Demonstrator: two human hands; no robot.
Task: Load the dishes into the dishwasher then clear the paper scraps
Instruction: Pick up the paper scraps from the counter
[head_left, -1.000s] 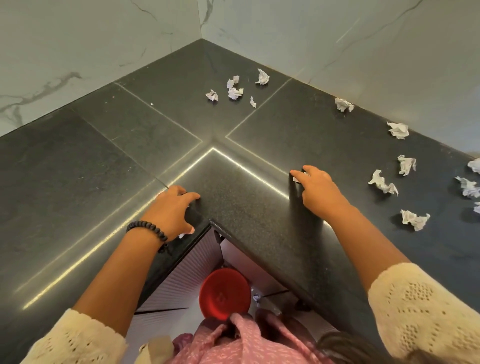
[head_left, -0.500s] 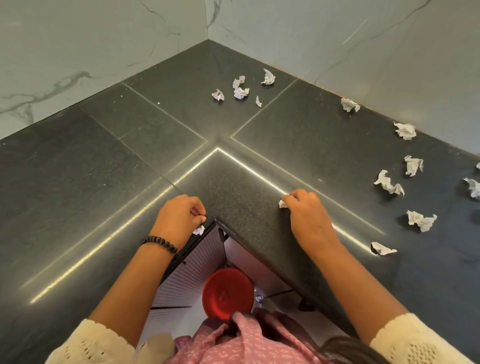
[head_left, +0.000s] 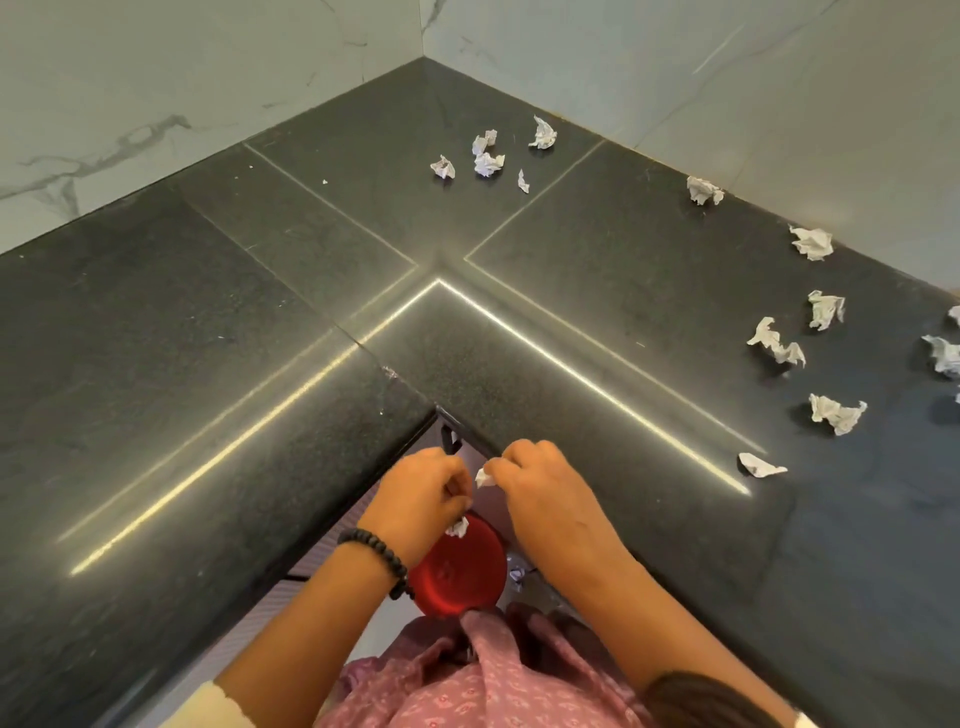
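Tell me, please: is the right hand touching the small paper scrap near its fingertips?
Touching. The head view shows the right hand pinching the paper scrap between its curled fingertips, with no gap visible.

The paper scraps were white, crumpled pieces. A small cluster (head_left: 488, 156) lay near the counter's back corner; others (head_left: 810, 332) were scattered along the right side — one scrap (head_left: 485, 477) was pinched in the right hand (head_left: 545, 493), another scrap (head_left: 458, 527) in the left hand (head_left: 421, 499).
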